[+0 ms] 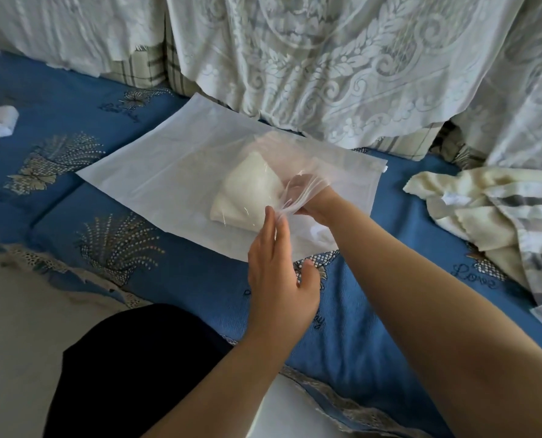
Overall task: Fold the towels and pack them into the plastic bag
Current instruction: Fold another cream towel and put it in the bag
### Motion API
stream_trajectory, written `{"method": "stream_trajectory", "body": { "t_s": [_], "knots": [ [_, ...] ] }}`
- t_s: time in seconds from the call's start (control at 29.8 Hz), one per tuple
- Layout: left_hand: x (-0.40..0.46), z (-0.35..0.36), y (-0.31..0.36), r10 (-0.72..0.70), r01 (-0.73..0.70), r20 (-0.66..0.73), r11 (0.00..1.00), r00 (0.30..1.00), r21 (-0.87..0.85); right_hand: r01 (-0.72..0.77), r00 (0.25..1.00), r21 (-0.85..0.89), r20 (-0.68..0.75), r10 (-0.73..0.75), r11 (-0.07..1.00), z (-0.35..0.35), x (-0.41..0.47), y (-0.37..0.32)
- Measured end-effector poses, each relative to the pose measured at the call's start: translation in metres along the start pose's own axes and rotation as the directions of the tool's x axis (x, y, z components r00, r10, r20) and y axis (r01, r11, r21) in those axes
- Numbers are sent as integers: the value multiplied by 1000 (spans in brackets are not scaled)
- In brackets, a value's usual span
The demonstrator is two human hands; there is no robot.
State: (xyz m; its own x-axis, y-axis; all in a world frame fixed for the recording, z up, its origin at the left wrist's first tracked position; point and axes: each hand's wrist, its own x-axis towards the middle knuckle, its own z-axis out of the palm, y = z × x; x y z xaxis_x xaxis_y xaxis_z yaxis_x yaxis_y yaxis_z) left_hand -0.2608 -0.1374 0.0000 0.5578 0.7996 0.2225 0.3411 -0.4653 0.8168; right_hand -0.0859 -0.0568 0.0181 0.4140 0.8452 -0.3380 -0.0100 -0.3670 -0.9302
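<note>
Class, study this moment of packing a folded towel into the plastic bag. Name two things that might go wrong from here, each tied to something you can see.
1. The right hand is inside the plastic bag with the folded towel; pulling it out may drag the towel along or undo its fold.
2. The left hand only touches the bag's opening film with straight fingers, no firm grip, so the mouth may collapse.
3. The unfolded towels are heaped at the right, still unfolded.

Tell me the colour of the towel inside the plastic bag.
Cream white folded towel, seen in the head view.
</note>
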Motion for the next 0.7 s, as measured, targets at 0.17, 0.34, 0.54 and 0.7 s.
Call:
{"method": "stream_trajectory", "body": {
  "t_s": [0.17, 0.34, 0.54, 0.7],
  "knots": [
    [-3, 3, 0, 81, -73, -43, 982, 996, 175, -48, 998, -119, -37, 44, 992, 10, 0, -1],
    [-5, 10, -5, 41, -42, 4, 986, 999, 163, 63, 995, -334, -47, -83, 940, -2, -20, 19],
    [-13, 19, 17, 55, -51, -68, 997, 996, 56, 22, 1000, -55, -18, -23, 998, -59, -92, 48],
    [-5, 34, 62, 157, -141, 96, 977, 983, -159, -51, 991, -359, -134, 2, 932, -124, -144, 76]
  ]
}}
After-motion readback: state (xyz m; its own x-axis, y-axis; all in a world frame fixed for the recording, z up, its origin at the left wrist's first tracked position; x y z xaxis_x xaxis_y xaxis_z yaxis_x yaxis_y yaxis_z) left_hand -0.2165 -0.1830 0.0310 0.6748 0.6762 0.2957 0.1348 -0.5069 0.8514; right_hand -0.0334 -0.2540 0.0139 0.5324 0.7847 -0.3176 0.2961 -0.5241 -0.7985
